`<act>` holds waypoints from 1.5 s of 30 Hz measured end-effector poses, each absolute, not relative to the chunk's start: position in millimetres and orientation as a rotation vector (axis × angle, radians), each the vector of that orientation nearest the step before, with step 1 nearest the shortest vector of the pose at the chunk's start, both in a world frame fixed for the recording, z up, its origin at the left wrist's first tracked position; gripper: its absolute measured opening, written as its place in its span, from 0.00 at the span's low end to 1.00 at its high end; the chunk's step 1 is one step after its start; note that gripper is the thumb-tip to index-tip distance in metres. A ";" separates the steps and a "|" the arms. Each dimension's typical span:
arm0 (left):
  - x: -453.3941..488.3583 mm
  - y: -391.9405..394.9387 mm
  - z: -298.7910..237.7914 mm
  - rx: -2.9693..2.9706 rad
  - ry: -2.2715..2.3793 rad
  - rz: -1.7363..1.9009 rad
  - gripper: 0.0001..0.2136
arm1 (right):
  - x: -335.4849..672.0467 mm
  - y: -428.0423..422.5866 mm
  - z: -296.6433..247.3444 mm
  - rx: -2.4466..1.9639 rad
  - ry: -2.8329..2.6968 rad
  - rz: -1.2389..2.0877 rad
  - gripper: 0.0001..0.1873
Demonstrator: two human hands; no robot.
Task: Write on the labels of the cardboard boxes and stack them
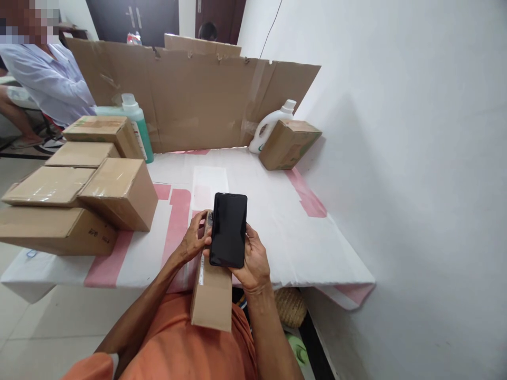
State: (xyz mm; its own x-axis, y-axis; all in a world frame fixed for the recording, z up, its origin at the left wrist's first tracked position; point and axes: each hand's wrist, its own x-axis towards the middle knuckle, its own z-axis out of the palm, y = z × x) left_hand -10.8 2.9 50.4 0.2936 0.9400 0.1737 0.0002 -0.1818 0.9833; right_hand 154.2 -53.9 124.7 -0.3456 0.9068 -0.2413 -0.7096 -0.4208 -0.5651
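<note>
A black smartphone (228, 230) with a dark screen lies in my right hand (255, 258), its fingers closed around the right edge and underside. Beneath the phone, a long narrow cardboard box (212, 298) points from my body toward the table, its near end against the orange shirt. My left hand (195, 237) is closed on the far left part of this box, with the thumb close to the phone's left edge. The phone covers much of the box's far end and some of my fingers.
Several cardboard boxes (119, 179) are stacked at the table's left, beside a green liquid bottle (139, 126). A white jug (271, 126) and a tilted box (291, 145) stand at the back right. A cardboard panel (198, 100) closes the back; a wall (415, 184) runs along the right. Another person (51, 79) sits left.
</note>
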 end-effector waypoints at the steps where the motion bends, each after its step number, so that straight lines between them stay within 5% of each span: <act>1: -10.6 3.1 50.0 1.483 0.912 1.091 0.39 | 154.4 -53.8 125.1 -0.645 -0.426 1.928 0.25; 16: -10.6 5.5 42.2 1.453 0.909 1.107 0.44 | 154.0 -54.7 121.4 -0.593 -0.382 1.909 0.20; 45: -12.4 7.2 37.0 1.461 0.972 1.120 0.36 | 153.6 -56.6 129.6 -0.650 -0.360 1.921 0.21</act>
